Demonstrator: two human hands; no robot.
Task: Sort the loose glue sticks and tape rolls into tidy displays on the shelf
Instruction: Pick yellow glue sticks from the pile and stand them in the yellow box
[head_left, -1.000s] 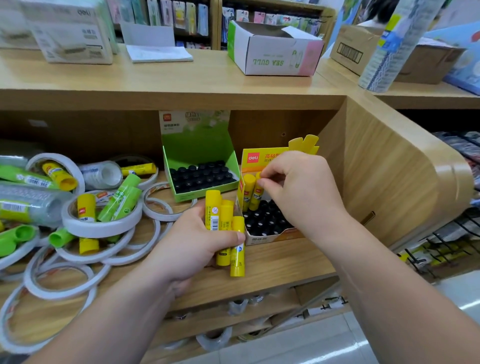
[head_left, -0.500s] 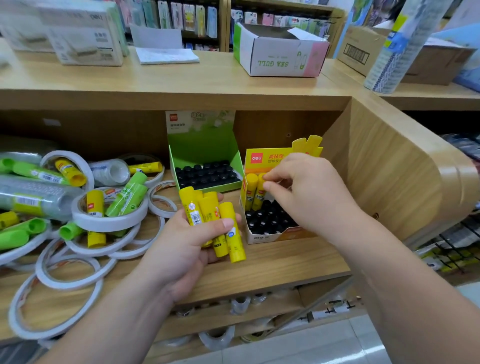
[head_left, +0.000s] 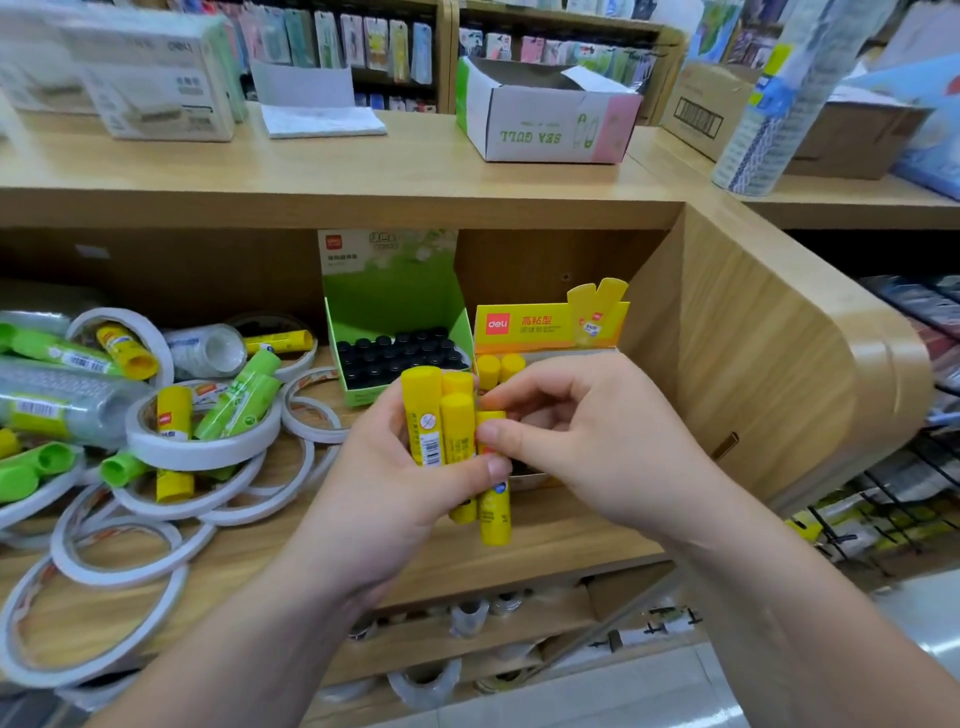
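My left hand (head_left: 384, 499) grips a bunch of yellow glue sticks (head_left: 439, 426) upright in front of the shelf. My right hand (head_left: 587, 441) pinches the rightmost stick of that bunch (head_left: 493, 512) between thumb and fingers. Behind the hands stands the yellow display box (head_left: 550, 325) with two yellow sticks (head_left: 501, 366) standing in it. To its left is a green display box (head_left: 395, 306) filled with black-capped sticks. Loose white tape rolls (head_left: 202, 447) and green and yellow glue sticks (head_left: 236, 400) lie heaped on the shelf (head_left: 545, 540) at the left.
The shelf's wooden side wall (head_left: 753, 353) closes the bay on the right. On the top board sit a white SEA GULL carton (head_left: 545, 124), a grey box (head_left: 156, 88) and a brown carton (head_left: 852, 130). Wrapped tape packs (head_left: 62, 400) lie far left.
My right hand has left the yellow display box and come to the bunch in my left hand, which has risen and turned the sticks upright.
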